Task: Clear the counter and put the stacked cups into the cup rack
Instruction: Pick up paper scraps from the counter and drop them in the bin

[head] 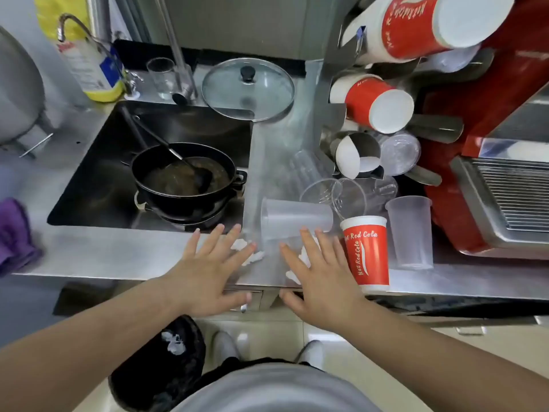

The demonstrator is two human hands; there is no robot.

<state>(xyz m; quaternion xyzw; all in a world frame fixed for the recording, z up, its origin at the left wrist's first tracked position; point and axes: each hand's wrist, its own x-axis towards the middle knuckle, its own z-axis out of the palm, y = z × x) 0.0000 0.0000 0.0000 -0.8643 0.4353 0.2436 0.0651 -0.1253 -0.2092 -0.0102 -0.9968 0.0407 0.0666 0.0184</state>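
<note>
My left hand [208, 272] and my right hand [320, 278] hover flat, fingers spread, over the steel counter [118, 254] near its front edge, holding nothing. Between and under them lie bits of white crumpled paper [252, 257]. Just beyond my fingertips a frosted plastic cup [297, 220] lies on its side. A red paper cup [367, 254] stands upright beside my right hand, with a frosted upright cup [411, 233] to its right. Clear plastic cups [341, 194] lie tipped behind them. The metal cup rack [332, 117] at right holds stacks of red paper cups [374, 102].
A sink [118, 173] at left holds a black pot [184, 179] with a ladle. A glass lid [248, 87] lies behind the sink, next to a faucet and a glass. A red machine [490, 144] with a drip tray stands at right. A purple cloth [15, 236] lies far left.
</note>
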